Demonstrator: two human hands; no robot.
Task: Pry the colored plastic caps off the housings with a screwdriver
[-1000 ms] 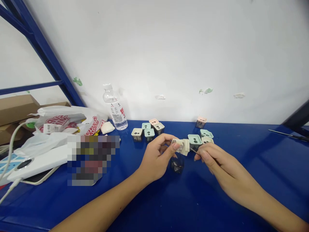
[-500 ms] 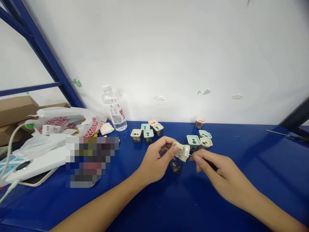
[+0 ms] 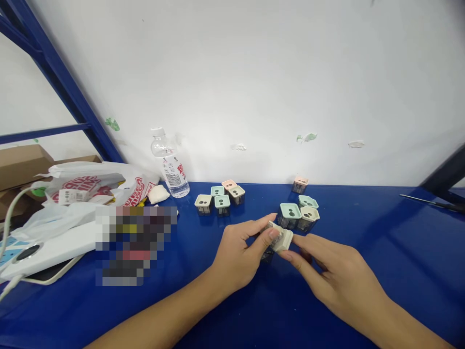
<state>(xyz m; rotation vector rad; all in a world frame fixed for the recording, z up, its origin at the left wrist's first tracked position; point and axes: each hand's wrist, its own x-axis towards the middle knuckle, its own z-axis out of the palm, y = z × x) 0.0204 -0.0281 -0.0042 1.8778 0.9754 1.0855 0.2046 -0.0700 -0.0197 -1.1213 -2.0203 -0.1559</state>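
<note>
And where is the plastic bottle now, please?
In the head view, the plastic bottle stands left of centre on the blue table, near the wall, just right of the white bag.

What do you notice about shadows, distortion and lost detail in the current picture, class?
Head view: diagonal shadow darkens the right of the blue tabletop; same view, the bottle leans, perhaps from wide-angle distortion; head view again, a pixelated patch masks what lies there, and fine detail on the cream piece is too small to make out.
</note>
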